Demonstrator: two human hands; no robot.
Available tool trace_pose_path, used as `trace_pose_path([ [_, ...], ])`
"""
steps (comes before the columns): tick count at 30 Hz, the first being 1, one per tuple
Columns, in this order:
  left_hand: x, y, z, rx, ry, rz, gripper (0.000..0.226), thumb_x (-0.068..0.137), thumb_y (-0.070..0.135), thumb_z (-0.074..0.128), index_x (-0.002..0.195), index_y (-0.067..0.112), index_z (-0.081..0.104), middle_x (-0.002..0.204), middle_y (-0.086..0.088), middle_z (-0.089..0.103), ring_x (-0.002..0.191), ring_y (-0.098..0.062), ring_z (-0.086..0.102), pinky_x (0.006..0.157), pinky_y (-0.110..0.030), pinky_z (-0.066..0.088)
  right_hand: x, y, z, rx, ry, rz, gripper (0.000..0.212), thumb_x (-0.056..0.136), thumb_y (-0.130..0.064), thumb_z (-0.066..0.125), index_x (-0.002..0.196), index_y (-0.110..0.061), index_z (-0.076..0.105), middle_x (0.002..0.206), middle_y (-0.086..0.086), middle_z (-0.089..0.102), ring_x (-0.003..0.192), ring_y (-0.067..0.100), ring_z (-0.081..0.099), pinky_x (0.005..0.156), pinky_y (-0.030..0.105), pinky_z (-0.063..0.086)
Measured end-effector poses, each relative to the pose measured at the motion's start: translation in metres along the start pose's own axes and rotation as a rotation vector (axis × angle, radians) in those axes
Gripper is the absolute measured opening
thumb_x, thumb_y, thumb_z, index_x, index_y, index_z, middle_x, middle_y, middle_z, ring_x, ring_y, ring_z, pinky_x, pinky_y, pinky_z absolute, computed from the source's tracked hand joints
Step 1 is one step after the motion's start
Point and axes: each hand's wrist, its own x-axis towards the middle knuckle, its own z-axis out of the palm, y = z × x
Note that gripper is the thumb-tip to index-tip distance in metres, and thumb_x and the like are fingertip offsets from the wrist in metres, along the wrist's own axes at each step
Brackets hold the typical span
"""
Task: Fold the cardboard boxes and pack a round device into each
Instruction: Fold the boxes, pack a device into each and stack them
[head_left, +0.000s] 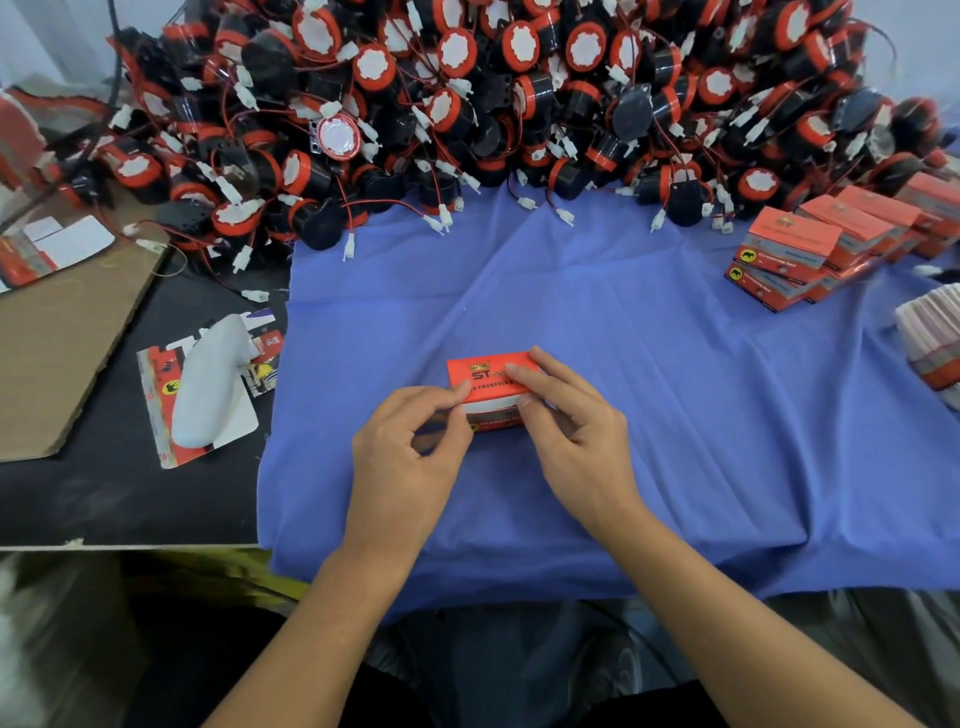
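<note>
Far left of the box, a sheet of brown cardboard (67, 338) lies on the dark counter (104, 493). Nearer the box, but still well to its left, a white plastic gadget (208, 384) rests on a printed red and white card (156, 415).

The left hand (405, 457) is at the box's left end. Its fingers are curled, and thumb and forefinger pinch together on that end of the box.

The box (488, 374), orange-red with dark lettering on top, sits on the blue cloth (675, 415) between the two hands. Behind it, at the far edge of the cloth, the round devices (467, 104) lie heaped in a broad pile, black and red with white faces, with thin wires and white plugs trailing out.

The right hand (571, 426) grips the box's right end, fingers laid over the top and thumb against the near side.

To the right of the box and further back, closed boxes (810, 254) of the same print stand stacked in rows. Far right of it, at the picture's edge, is a pile of flat sheets (930, 338).
</note>
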Motion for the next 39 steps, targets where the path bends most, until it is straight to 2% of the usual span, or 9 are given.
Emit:
trace_pose_path([
  [9, -0.005, -0.005, 0.004, 0.177, -0.01, 0.09, 0.017, 0.089, 0.013, 0.078, 0.106, 0.011, 0.075, 0.118, -0.002, 0.059, 0.101, 0.01, 0.061, 0.089, -0.016, 0.055, -0.001, 0.003, 0.004, -0.054, -0.01, 0.003, 0.036, 0.094, -0.018, 0.06, 0.115, -0.044, 0.074, 0.149, -0.011, 0.056, 0.108, -0.006, 0.066, 0.082, 0.012, 0.053],
  [13, -0.008, -0.007, 0.004, 0.28, -0.022, 0.124, 0.019, 0.096, 0.015, 0.07, 0.114, 0.013, 0.074, 0.134, -0.006, 0.048, 0.102, -0.018, 0.064, 0.091, -0.036, 0.057, -0.006, 0.001, 0.004, -0.282, -0.083, -0.076, 0.045, 0.093, -0.018, 0.058, 0.134, -0.034, 0.067, 0.156, -0.01, 0.047, 0.083, -0.003, 0.066, 0.072, 0.007, 0.046],
  [15, -0.008, -0.008, 0.005, 0.342, -0.018, 0.17, 0.021, 0.099, 0.014, 0.067, 0.118, 0.016, 0.074, 0.134, -0.005, 0.049, 0.103, -0.019, 0.06, 0.092, -0.034, 0.053, -0.008, -0.002, 0.006, -0.386, -0.115, -0.109, 0.051, 0.092, -0.014, 0.056, 0.14, -0.027, 0.063, 0.159, -0.004, 0.043, 0.089, 0.001, 0.066, 0.079, 0.008, 0.046],
  [17, -0.009, -0.008, 0.006, 0.393, 0.001, 0.201, 0.022, 0.099, 0.014, 0.064, 0.118, 0.013, 0.075, 0.131, -0.01, 0.054, 0.109, -0.023, 0.059, 0.097, -0.028, 0.048, -0.01, -0.005, 0.007, -0.49, -0.136, -0.151, 0.056, 0.091, -0.01, 0.055, 0.145, -0.02, 0.059, 0.162, 0.003, 0.04, 0.114, 0.016, 0.067, 0.092, 0.026, 0.054],
  [21, -0.011, -0.009, 0.009, 0.561, 0.01, 0.227, 0.026, 0.092, 0.003, 0.074, 0.117, 0.009, 0.074, 0.129, -0.014, 0.062, 0.115, -0.035, 0.057, 0.099, -0.03, 0.042, -0.015, -0.007, 0.014, -0.723, -0.161, -0.223, 0.063, 0.09, -0.001, 0.06, 0.151, -0.011, 0.05, 0.163, 0.009, 0.036, 0.148, 0.025, 0.042, 0.099, 0.039, 0.054],
  [24, -0.011, -0.011, 0.009, 0.619, 0.003, 0.275, 0.029, 0.089, 0.0, 0.076, 0.117, 0.007, 0.073, 0.126, -0.013, 0.063, 0.115, -0.033, 0.054, 0.101, -0.032, 0.043, -0.017, -0.005, 0.016, -0.844, -0.088, -0.325, 0.065, 0.081, 0.002, 0.069, 0.144, -0.003, 0.056, 0.155, 0.015, 0.049, 0.141, 0.03, 0.05, 0.086, 0.036, 0.06],
  [30, -0.012, -0.012, 0.009, 0.571, -0.011, 0.268, 0.031, 0.094, 0.001, 0.065, 0.124, 0.007, 0.071, 0.13, -0.015, 0.061, 0.12, -0.033, 0.054, 0.103, -0.037, 0.042, -0.017, -0.002, 0.018, -0.864, -0.107, -0.343, 0.075, 0.079, 0.002, 0.065, 0.151, 0.0, 0.045, 0.161, 0.017, 0.038, 0.148, 0.032, 0.041, 0.111, 0.048, 0.048],
  [34, -0.014, -0.008, 0.006, 0.523, -0.079, 0.238, 0.044, 0.097, 0.017, 0.042, 0.134, 0.013, 0.065, 0.14, -0.014, 0.057, 0.131, -0.031, 0.047, 0.11, -0.037, 0.037, -0.018, -0.001, 0.019, -0.807, -0.102, -0.437, 0.07, 0.076, 0.008, 0.062, 0.145, 0.002, 0.053, 0.154, 0.017, 0.048, 0.146, 0.034, 0.043, 0.11, 0.045, 0.049],
  [39, -0.015, -0.004, 0.011, 0.554, -0.006, 0.252, 0.032, 0.09, -0.007, 0.065, 0.12, 0.001, 0.071, 0.121, -0.013, 0.066, 0.112, -0.034, 0.058, 0.101, -0.034, 0.044, -0.018, -0.001, 0.018, -0.776, -0.088, -0.434, 0.063, 0.078, 0.005, 0.062, 0.14, -0.001, 0.06, 0.149, 0.012, 0.056, 0.144, 0.03, 0.046, 0.11, 0.037, 0.05],
])
